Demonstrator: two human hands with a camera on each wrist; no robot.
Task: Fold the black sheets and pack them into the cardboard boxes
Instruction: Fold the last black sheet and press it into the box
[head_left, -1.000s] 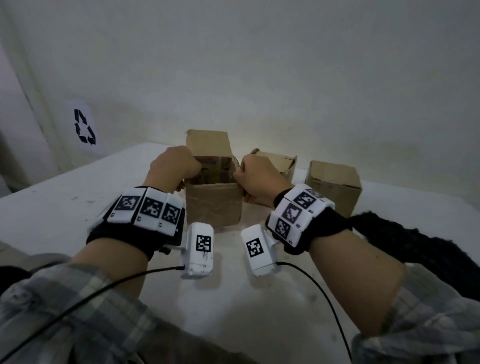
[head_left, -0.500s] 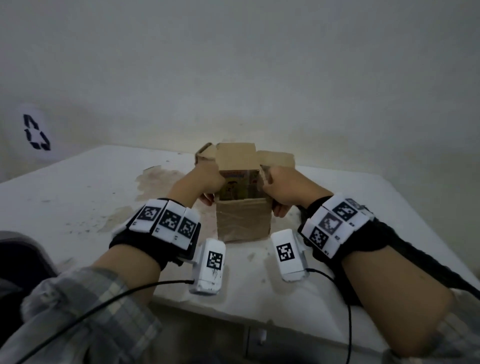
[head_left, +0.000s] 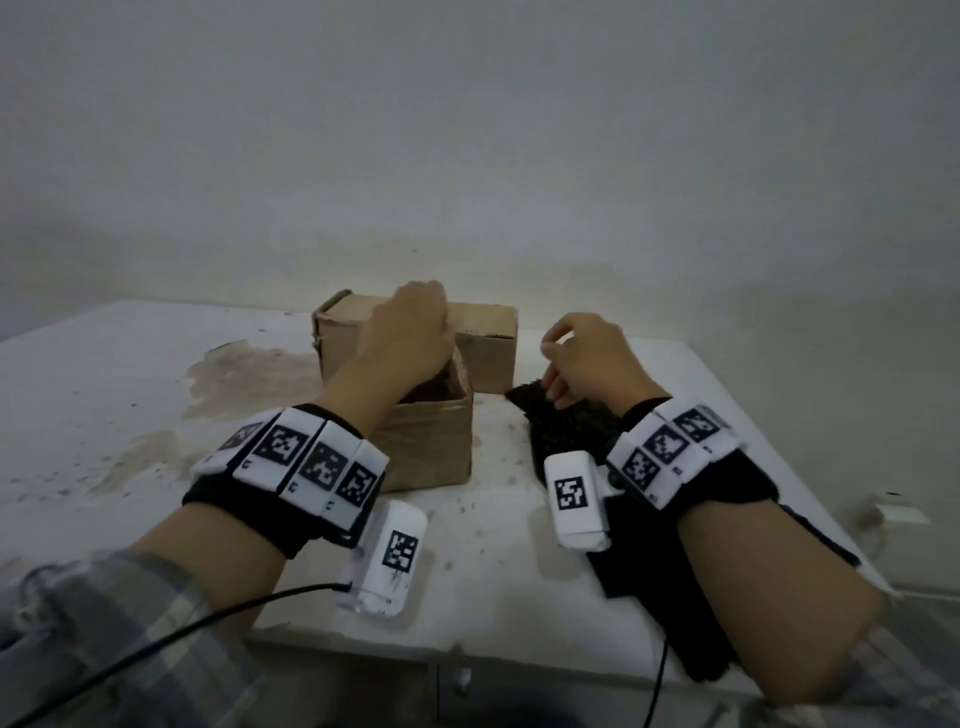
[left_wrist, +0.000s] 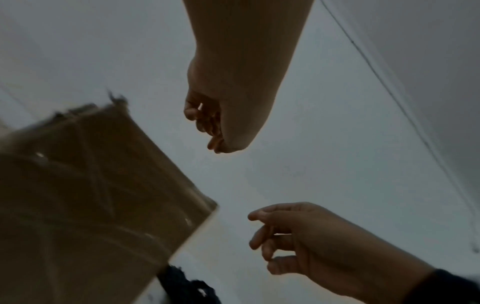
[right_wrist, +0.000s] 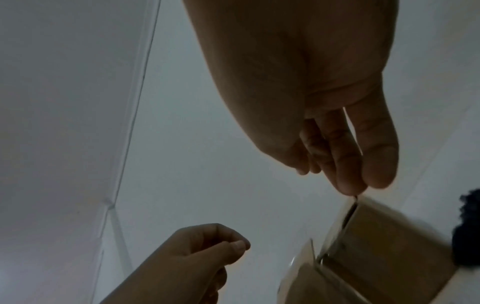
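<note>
An open cardboard box (head_left: 423, 441) stands mid-table with something dark (head_left: 434, 384) inside. My left hand (head_left: 415, 332) hovers over its far side; the fingers are curled in with the thumb against them and hold nothing (right_wrist: 215, 246). My right hand (head_left: 587, 358) is to the right of the box, just above the corner of a black sheet (head_left: 566, 426) that lies under my right forearm. Its fingers hang relaxed and empty (right_wrist: 350, 164). The left wrist view shows both hands (left_wrist: 207, 123) (left_wrist: 275, 236) apart from the box (left_wrist: 91, 195).
A closed cardboard box (head_left: 485, 338) sits directly behind the open one. The white table (head_left: 130, 389) carries brown stains at the left. Its front edge runs below my wrists, and a pale wall stands close behind.
Both hands have let go of the open box. The left hand rose above it; the right hand moved right over the black sheet. The view has swung to the right.
</note>
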